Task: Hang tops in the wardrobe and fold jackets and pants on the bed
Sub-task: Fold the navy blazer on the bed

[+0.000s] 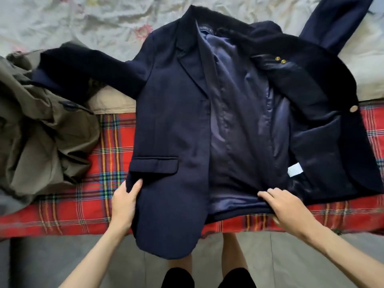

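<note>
A navy jacket [172, 125] of matt, felt-like woven cloth shows its lining [249, 129], a smooth, glossy, satin-like fabric that catches the light. Its small buttons [279, 59] gleam like gold-toned metal. The plaid blanket [112, 142] has a coarse, matt weave. The olive garment [41, 125] is creased, dull cloth, and the white sheet [83, 17] is thin and crumpled.
</note>
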Motion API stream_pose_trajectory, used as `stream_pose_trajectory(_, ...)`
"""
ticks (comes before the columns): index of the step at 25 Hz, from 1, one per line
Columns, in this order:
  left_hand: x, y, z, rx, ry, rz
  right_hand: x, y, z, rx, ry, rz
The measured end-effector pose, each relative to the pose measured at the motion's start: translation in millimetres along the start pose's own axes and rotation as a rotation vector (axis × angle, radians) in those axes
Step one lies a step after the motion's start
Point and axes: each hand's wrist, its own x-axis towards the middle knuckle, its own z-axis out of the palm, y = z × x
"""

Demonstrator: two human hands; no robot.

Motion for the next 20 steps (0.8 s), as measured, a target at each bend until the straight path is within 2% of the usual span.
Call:
stream_pose_trajectory(2,4,-16,2,0.012,-0.045,-0.129,9,-16,5,0.137,-0.104,0.050)
stream_pose_trajectory(5,16,-32,9,-0.033,-0.104,-0.294,62,-86,-11,0.702,-0.075,0.198)
stream_pose_trajectory(8,20,-38,5,-0.169,-0.138,-0.362,126,-141,-10,1.135,-0.005,0.678)
stream_pose_trajectory(9,21,-38,2,-0.166,-0.144,-0.352,141,-151,-12,1.207,0.023,0.766)
stream_pose_trajectory(11,23,-39,1,-0.152,-0.164,-0.321,154,-166,-19,1.217,0.149,0.718)
stream_pose_trajectory(14,23,-43,1,-0.077,-0.235,-0.274,131,-151,-26,0.912,0.526,0.583)
stream_pose_trajectory(15,24,-47,0,-0.068,-0.262,-0.264,119,-137,-25,0.842,0.538,0.597)
stream_pose_trajectory(16,25,-50,0,-0.057,-0.281,-0.247,108,-121,-19,0.821,0.460,0.633)
stream_pose_trajectory(18,24,-50,2,-0.035,-0.288,-0.216,93,-100,-5,0.840,0.186,0.663)
stream_pose_trajectory(19,23,-50,3,-0.034,-0.278,-0.213,91,-97,1,0.857,0.104,0.642)
stream_pose_trajectory(20,21,-48,3,-0.041,-0.267,-0.217,91,-96,5,0.872,0.091,0.627)
